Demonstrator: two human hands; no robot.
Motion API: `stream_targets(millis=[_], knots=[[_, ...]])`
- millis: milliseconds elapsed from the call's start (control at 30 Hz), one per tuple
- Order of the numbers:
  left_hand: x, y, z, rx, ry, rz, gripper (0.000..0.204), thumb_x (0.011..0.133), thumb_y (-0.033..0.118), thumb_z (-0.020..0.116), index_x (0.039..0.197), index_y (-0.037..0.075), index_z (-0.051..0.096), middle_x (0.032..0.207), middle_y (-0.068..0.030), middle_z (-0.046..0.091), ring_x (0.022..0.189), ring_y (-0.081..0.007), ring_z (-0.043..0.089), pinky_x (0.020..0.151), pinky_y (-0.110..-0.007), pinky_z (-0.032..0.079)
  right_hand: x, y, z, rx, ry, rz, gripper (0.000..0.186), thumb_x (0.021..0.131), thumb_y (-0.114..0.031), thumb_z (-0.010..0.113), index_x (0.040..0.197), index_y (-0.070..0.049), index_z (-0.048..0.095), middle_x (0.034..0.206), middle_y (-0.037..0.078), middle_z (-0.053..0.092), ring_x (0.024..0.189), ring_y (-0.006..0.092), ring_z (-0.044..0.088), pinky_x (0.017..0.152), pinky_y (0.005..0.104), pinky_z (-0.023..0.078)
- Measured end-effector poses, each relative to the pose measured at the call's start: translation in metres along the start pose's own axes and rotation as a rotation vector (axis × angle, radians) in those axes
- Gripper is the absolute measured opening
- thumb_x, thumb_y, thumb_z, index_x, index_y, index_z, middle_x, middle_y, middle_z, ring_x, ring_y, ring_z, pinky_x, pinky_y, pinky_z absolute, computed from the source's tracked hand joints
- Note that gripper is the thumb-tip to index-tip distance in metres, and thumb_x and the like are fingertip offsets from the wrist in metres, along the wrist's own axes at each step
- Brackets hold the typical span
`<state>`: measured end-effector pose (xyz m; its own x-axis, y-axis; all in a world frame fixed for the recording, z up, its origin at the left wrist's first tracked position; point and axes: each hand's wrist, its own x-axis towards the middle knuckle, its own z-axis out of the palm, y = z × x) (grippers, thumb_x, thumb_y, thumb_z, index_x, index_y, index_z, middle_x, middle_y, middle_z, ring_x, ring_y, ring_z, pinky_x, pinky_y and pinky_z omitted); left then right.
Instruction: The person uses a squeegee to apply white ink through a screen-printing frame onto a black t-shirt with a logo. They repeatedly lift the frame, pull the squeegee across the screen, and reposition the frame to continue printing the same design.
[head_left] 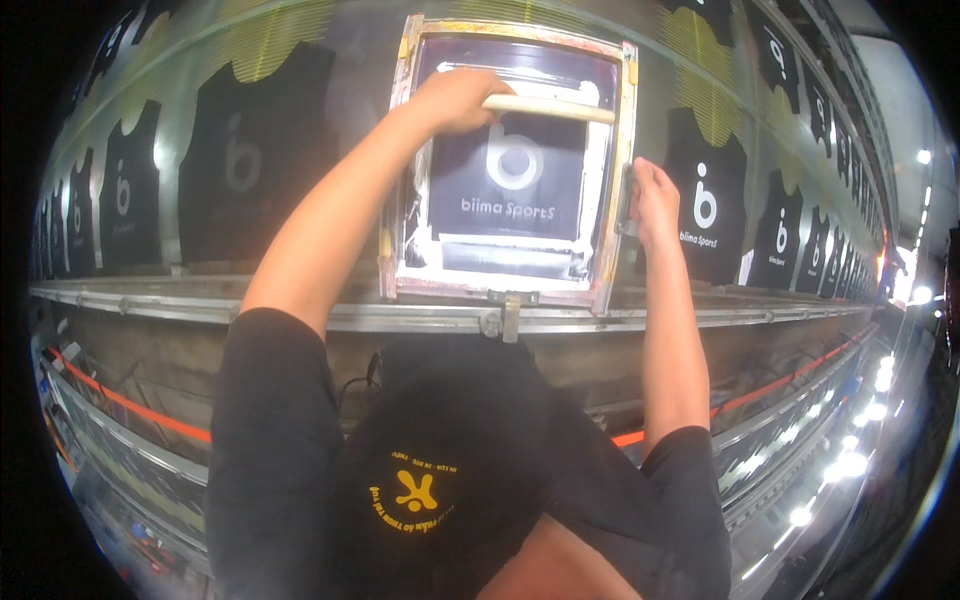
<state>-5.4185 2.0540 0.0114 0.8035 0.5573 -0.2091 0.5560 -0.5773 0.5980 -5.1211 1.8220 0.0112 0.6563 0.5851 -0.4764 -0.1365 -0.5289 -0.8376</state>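
A screen printing frame [398,240] with stained, pale edges lies over the long printing table. White ink is smeared around the dark rectangle inside it, where a pale design and lettering show. My left hand [462,100] reaches over the frame's left side, closed round the left end of a squeegee [560,107]. The squeegee lies crosswise in the upper part of the screen. At the frame's right edge, my right hand [655,200] has its fingers curled on a small metal bracket [628,212]. Part of that grip is hidden.
Black shirt panels [705,165] with white prints line the table on both sides; a nearer left panel [245,150] has a fainter print. A metal rail [200,310] runs along the near edge, with a clamp [511,315] below the frame. Orange strips [140,405] lie beyond.
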Motion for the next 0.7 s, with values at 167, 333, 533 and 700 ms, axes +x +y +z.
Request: stream_targets(millis=[167, 333, 533, 700], knots=[[-0.136, 0.030, 0.102, 0.037, 0.214, 0.108, 0.058, 0.086, 0.010, 0.077, 0.143, 0.023, 0.071, 0.139, -0.0077, 0.073, 0.125, -0.0328, 0.068, 0.104, -0.046, 0.055, -0.012, -0.015, 0.001, 0.068, -0.036, -0.024, 0.041, 0.104, -0.031, 0.077, 0.128, 0.001, 0.070, 0.074, -0.005, 0.053, 0.055, 0.0052, 0.041, 0.047, 0.0256, 0.030], [-0.241, 0.071, 0.147, 0.038, 0.316, 0.146, 0.067, 0.077, 0.003, 0.072, 0.143, 0.015, 0.069, 0.140, -0.0087, 0.071, 0.129, -0.0306, 0.064, 0.109, -0.047, 0.052, -0.001, -0.001, 0.012, 0.039, 0.019, -0.130, 0.031, 0.105, -0.025, 0.074, 0.125, -0.002, 0.075, 0.075, -0.004, 0.057, 0.049, 0.0042, 0.041, 0.042, 0.0251, 0.028], [-0.262, 0.034, 0.114, -0.018, 0.249, 0.148, 0.064, 0.078, 0.003, 0.072, 0.142, 0.011, 0.069, 0.141, -0.0084, 0.071, 0.129, -0.0318, 0.066, 0.111, -0.046, 0.051, -0.031, -0.011, 0.050, 0.058, 0.132, -0.374, 0.031, 0.105, -0.025, 0.076, 0.121, 0.002, 0.075, 0.095, 0.001, 0.074, 0.074, 0.0059, 0.058, 0.065, 0.0248, 0.047], [-0.308, -0.044, 0.059, -0.029, 0.166, 0.015, 0.059, 0.077, 0.002, 0.072, 0.136, 0.011, 0.073, 0.136, -0.0082, 0.074, 0.127, -0.0314, 0.068, 0.108, -0.046, 0.053, -0.049, 0.029, 0.160, 0.082, 0.140, -0.338, 0.029, 0.106, -0.025, 0.076, 0.121, 0.000, 0.075, 0.098, 0.001, 0.074, 0.079, 0.0066, 0.061, 0.071, 0.0254, 0.050]])
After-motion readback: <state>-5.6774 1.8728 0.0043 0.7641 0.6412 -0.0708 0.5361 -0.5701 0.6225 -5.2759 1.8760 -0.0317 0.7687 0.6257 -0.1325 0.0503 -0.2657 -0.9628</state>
